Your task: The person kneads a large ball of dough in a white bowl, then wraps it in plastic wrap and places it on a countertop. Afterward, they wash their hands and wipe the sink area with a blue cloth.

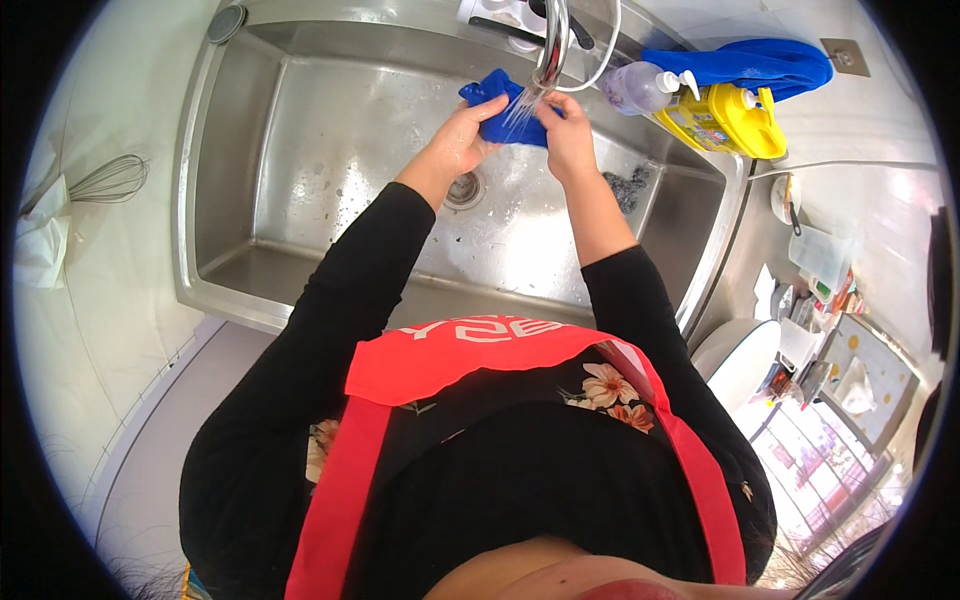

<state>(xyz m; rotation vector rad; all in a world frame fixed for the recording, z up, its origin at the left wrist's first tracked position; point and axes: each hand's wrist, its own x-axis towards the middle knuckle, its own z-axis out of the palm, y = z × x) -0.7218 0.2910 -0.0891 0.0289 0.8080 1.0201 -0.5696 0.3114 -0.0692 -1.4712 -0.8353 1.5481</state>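
A blue cloth (517,120) is stretched between my two hands over the far part of a stainless steel sink (337,127). My left hand (463,136) grips its left side, thumb on top. At the right end, my right hand (567,135) pinches the cloth between thumb and fingers. Water sprays from the chrome faucet (555,45) onto the cloth. Below my hands the round drain (463,190) shows in the sink floor. A dark scouring pad (627,189), apparently of steel wool, lies in the sink's right part.
A pump bottle (634,88) and a yellow detergent jug (720,124) stand at the back right rim, beside another blue cloth (757,66). A white holder (502,19) with dark-handled tools sits behind the faucet. A wire whisk (112,180) is at the left. A white basin (739,360) stands at the right.
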